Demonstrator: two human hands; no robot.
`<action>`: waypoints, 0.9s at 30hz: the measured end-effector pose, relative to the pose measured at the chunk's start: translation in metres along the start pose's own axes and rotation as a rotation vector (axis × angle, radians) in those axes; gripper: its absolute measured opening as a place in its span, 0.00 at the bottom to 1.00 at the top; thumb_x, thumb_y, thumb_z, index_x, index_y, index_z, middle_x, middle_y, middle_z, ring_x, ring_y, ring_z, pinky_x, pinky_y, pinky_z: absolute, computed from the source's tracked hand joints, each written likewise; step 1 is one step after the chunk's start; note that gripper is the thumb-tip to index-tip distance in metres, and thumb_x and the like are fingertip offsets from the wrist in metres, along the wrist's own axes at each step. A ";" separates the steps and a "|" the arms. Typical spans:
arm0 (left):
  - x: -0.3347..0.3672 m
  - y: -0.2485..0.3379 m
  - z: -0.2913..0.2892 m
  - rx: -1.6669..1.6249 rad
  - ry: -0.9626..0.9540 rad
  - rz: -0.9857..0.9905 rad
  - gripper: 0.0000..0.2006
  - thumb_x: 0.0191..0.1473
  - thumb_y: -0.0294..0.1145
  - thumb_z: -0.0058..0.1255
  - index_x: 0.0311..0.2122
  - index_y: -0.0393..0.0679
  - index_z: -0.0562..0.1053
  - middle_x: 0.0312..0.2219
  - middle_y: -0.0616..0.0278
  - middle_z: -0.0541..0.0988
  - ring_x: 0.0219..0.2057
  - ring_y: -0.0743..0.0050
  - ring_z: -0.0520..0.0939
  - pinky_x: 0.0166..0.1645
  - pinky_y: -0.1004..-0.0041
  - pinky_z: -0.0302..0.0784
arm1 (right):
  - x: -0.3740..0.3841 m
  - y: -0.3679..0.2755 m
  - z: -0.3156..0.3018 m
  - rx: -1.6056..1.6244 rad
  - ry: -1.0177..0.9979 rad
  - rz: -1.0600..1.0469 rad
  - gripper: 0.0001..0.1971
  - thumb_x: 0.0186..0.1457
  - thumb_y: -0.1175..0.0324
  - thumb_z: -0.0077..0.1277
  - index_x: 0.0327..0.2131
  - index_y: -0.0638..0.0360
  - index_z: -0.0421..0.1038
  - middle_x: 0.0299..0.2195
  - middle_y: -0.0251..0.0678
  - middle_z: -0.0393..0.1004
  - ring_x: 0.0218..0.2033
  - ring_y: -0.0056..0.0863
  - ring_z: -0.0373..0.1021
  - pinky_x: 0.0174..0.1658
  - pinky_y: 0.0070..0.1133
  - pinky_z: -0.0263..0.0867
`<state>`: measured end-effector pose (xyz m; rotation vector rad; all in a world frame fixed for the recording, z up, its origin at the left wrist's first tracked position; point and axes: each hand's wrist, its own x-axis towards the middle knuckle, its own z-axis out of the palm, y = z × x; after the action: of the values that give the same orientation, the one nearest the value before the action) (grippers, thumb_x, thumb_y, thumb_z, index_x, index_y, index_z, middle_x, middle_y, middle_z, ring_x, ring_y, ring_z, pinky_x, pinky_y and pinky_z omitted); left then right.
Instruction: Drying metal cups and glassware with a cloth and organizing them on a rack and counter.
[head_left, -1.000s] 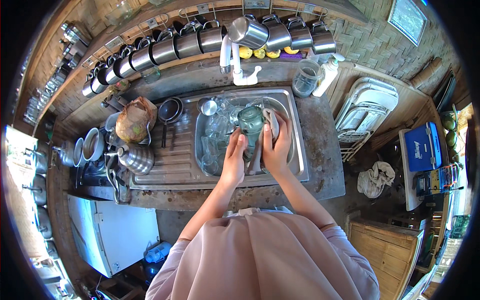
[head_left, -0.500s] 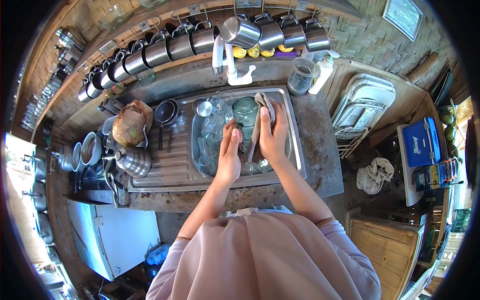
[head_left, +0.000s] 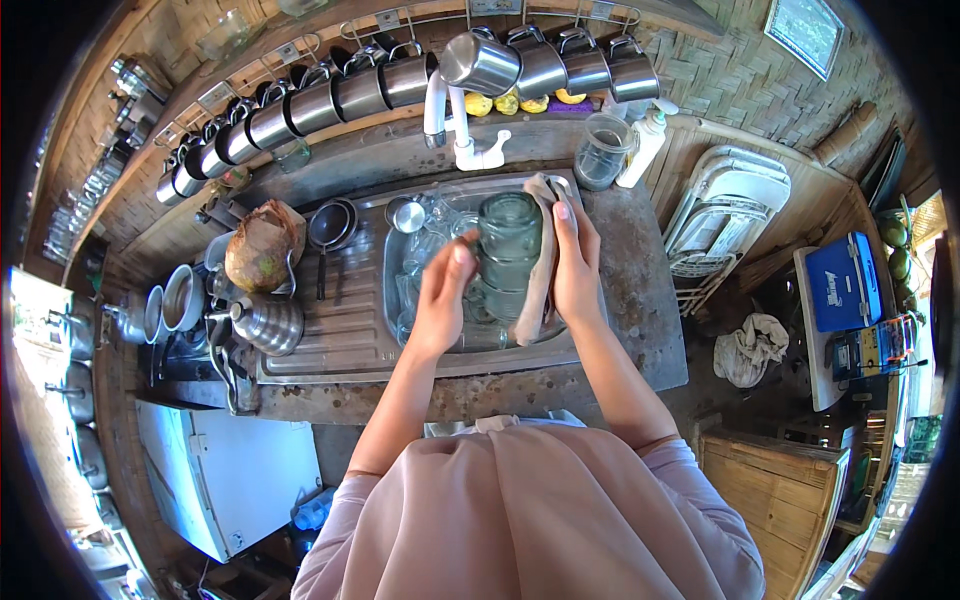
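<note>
Over the metal sink (head_left: 590, 330) is a large greenish glass jar (head_left: 510, 262), its rounded end toward the back. A beige cloth (head_left: 543, 265) lies along its right side. My right hand (head_left: 578, 262) is closed on this cloth and presses it to the jar, thumb on top. My left hand (head_left: 440, 298) is at the jar's left side with fingers bent. Its fingertips are smeared by motion, so I cannot tell whether they touch the glass. Several clear glasses (head_left: 428, 245) and a small metal cup (head_left: 405, 214) lie in the basin, partly hidden by my hands and the jar.
A white tap (head_left: 465, 135) stands behind the sink, below hanging metal mugs (head_left: 360, 95). A glass jar (head_left: 603, 152) and white pump bottle (head_left: 645, 150) stand at the back right. Left are a coconut (head_left: 265, 250), a black pan (head_left: 332, 224) and a metal kettle (head_left: 268, 325).
The jar has come up into fuller view and turned. My right hand and the cloth have shifted slightly right; my left hand has moved left, away from its earlier place near the middle.
</note>
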<state>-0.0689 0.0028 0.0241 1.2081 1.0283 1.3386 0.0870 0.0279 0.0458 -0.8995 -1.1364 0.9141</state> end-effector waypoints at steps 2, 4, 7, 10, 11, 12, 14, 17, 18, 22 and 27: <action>0.007 0.001 0.001 -0.030 0.082 -0.001 0.23 0.60 0.47 0.36 0.40 0.33 0.71 0.28 0.68 0.73 0.29 0.85 0.68 0.37 0.82 0.64 | 0.000 0.000 0.004 0.280 -0.054 0.267 0.20 0.60 0.56 0.39 0.40 0.66 0.68 0.33 0.31 0.69 0.35 0.16 0.61 0.41 0.15 0.58; 0.009 0.000 0.008 -0.171 0.302 0.016 0.23 0.59 0.47 0.38 0.28 0.36 0.74 0.20 0.71 0.73 0.23 0.87 0.69 0.31 0.82 0.65 | -0.014 -0.012 0.013 0.278 -0.019 0.279 0.20 0.60 0.55 0.39 0.39 0.65 0.68 0.32 0.29 0.69 0.34 0.14 0.61 0.39 0.14 0.58; 0.011 0.011 0.003 -0.133 0.336 -0.008 0.21 0.59 0.46 0.39 0.27 0.38 0.74 0.22 0.68 0.74 0.25 0.86 0.71 0.32 0.82 0.65 | -0.034 -0.010 0.008 0.066 -0.090 0.174 0.18 0.61 0.57 0.38 0.36 0.65 0.68 0.30 0.28 0.66 0.33 0.15 0.60 0.40 0.15 0.57; 0.016 0.008 -0.005 -0.181 0.190 0.023 0.17 0.59 0.43 0.38 0.30 0.39 0.72 0.29 0.68 0.73 0.28 0.86 0.71 0.34 0.81 0.67 | -0.043 -0.007 0.010 0.010 -0.145 0.130 0.16 0.62 0.59 0.36 0.34 0.64 0.67 0.29 0.28 0.63 0.34 0.16 0.59 0.42 0.15 0.55; 0.019 0.008 -0.011 -0.214 0.005 0.063 0.16 0.60 0.41 0.38 0.32 0.39 0.72 0.31 0.68 0.73 0.29 0.85 0.71 0.35 0.81 0.67 | -0.043 -0.009 0.014 0.174 -0.124 0.221 0.16 0.62 0.60 0.36 0.33 0.64 0.66 0.30 0.28 0.62 0.35 0.16 0.58 0.43 0.15 0.55; 0.020 0.001 -0.017 -0.303 -0.071 -0.022 0.14 0.59 0.37 0.37 0.34 0.38 0.70 0.34 0.68 0.71 0.31 0.84 0.72 0.39 0.82 0.67 | -0.039 -0.003 0.010 0.350 -0.150 0.416 0.14 0.62 0.62 0.35 0.36 0.64 0.65 0.33 0.30 0.63 0.37 0.16 0.58 0.44 0.16 0.54; 0.015 0.002 -0.010 -0.337 -0.055 -0.087 0.13 0.59 0.36 0.36 0.34 0.38 0.70 0.34 0.68 0.71 0.32 0.84 0.72 0.39 0.82 0.67 | -0.025 -0.016 0.018 0.337 -0.184 0.289 0.14 0.62 0.62 0.34 0.37 0.64 0.64 0.34 0.30 0.63 0.37 0.16 0.58 0.44 0.16 0.54; 0.011 0.011 0.002 -0.405 0.072 -0.214 0.12 0.58 0.34 0.36 0.36 0.37 0.69 0.33 0.67 0.71 0.33 0.83 0.73 0.41 0.82 0.69 | -0.019 -0.030 0.022 0.348 -0.250 0.140 0.13 0.62 0.64 0.33 0.39 0.64 0.61 0.36 0.32 0.63 0.38 0.16 0.59 0.44 0.17 0.54; 0.015 0.000 -0.005 -0.447 0.056 -0.116 0.11 0.58 0.33 0.36 0.36 0.37 0.69 0.33 0.67 0.70 0.33 0.81 0.73 0.41 0.81 0.69 | -0.018 -0.024 0.022 0.327 -0.365 0.143 0.13 0.62 0.64 0.33 0.39 0.64 0.62 0.36 0.32 0.62 0.38 0.17 0.59 0.44 0.17 0.54; 0.020 0.008 -0.004 -0.585 -0.033 0.122 0.10 0.55 0.32 0.40 0.36 0.37 0.69 0.36 0.66 0.68 0.36 0.77 0.73 0.45 0.77 0.70 | -0.036 0.010 0.017 0.212 -0.479 0.165 0.13 0.62 0.64 0.33 0.37 0.64 0.63 0.34 0.31 0.62 0.38 0.18 0.58 0.44 0.17 0.54; 0.017 0.000 -0.016 -0.226 -0.238 0.089 0.11 0.46 0.26 0.55 0.36 0.51 0.73 0.44 0.61 0.65 0.44 0.70 0.68 0.49 0.68 0.69 | -0.040 0.011 0.012 0.205 -0.499 0.235 0.12 0.62 0.65 0.34 0.36 0.63 0.63 0.32 0.31 0.62 0.37 0.17 0.58 0.43 0.16 0.54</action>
<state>-0.0845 0.0202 0.0241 1.2178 0.6435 1.3041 0.0674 -0.0037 0.0248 -0.6598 -1.3414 1.4774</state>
